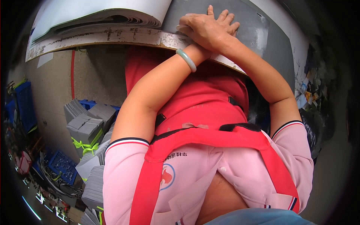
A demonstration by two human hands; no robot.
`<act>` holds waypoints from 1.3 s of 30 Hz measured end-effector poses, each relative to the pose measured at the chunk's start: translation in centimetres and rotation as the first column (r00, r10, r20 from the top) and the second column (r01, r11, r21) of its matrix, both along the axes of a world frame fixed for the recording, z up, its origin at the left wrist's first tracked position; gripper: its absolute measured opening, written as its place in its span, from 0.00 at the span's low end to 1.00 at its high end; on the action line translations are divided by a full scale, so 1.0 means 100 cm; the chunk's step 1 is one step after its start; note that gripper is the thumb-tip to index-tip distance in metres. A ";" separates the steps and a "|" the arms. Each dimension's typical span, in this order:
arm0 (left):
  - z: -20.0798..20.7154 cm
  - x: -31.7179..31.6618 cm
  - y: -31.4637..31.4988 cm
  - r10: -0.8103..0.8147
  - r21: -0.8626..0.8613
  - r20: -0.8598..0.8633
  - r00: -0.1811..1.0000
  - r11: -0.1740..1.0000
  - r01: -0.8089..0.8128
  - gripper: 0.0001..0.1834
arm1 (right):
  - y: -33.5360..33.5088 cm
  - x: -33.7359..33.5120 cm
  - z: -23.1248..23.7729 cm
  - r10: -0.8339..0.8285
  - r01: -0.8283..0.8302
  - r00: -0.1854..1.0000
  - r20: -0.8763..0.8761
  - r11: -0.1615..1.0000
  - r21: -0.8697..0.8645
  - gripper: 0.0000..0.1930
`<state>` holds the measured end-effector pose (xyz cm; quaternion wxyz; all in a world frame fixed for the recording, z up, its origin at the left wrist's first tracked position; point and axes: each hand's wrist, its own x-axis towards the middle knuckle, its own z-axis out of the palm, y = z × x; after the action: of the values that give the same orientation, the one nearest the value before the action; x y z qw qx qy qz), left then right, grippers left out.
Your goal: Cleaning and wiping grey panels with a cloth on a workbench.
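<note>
My forearms cross over the table's near edge, my right wrist lying above the left one. My left hand (226,24) rests flat on a dark grey sheet (247,17), fingers spread. A pale green bangle (186,60) circles my left wrist. In front of it my right hand (205,33) is closed, its fingers bent toward the left. Something small and whitish (183,29) shows beneath those fingers; its kind is unclear. A whitish smear (258,39) marks the grey sheet to the right of my hands.
A thick stack of large white sheets (101,13) lies at the table's left, its edges curling. The table's front edge (142,37) is worn. Bundles of grey sheets (88,127) with green ties stand on the floor at left, near a blue crate (62,165).
</note>
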<state>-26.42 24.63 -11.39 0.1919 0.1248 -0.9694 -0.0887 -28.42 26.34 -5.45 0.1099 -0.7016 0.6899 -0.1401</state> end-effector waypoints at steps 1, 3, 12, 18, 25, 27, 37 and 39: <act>-0.003 0.002 -0.001 0.025 -0.006 -0.023 0.999 1.000 -0.025 0.22 | -0.002 0.009 0.007 -0.040 0.058 0.987 -0.159 0.992 0.109 0.13; -0.003 0.006 -0.004 0.032 0.025 0.000 0.999 0.999 -0.032 0.23 | 0.000 0.033 0.034 -0.169 0.240 0.806 -0.568 0.970 0.051 0.10; 0.003 0.005 -0.001 0.014 0.080 -0.144 0.989 0.997 -0.002 0.19 | 0.046 -0.123 0.027 -0.303 0.368 0.904 0.302 0.911 -0.188 0.10; 0.007 0.002 0.001 0.025 0.087 -0.087 0.996 0.996 -0.017 0.19 | 0.095 -0.254 -0.006 -0.581 0.581 0.813 0.043 0.802 -0.134 0.11; 0.005 0.004 0.001 0.038 0.069 -0.083 0.996 0.997 -0.033 0.19 | 0.076 -0.231 0.006 -0.561 0.558 0.828 0.008 0.823 -0.107 0.09; 0.006 0.004 0.001 0.035 0.072 -0.086 0.996 0.997 -0.029 0.19 | 0.075 -0.228 0.007 -0.520 0.513 0.854 -0.015 0.847 -0.141 0.10; 0.007 0.002 0.002 0.027 0.063 -0.096 0.995 0.998 -0.021 0.19 | 0.086 -0.259 -0.001 -0.536 0.539 0.823 -0.191 0.841 -0.038 0.10; 0.007 0.001 0.002 0.025 0.066 -0.103 0.994 0.998 -0.018 0.19 | 0.101 -0.267 -0.002 -0.623 0.629 0.775 -0.102 0.777 0.027 0.11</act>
<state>-26.31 24.79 -10.70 0.2387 0.1368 -0.9533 -0.1244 -55.09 36.44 -5.68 0.0476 -0.4342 0.8918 -0.1174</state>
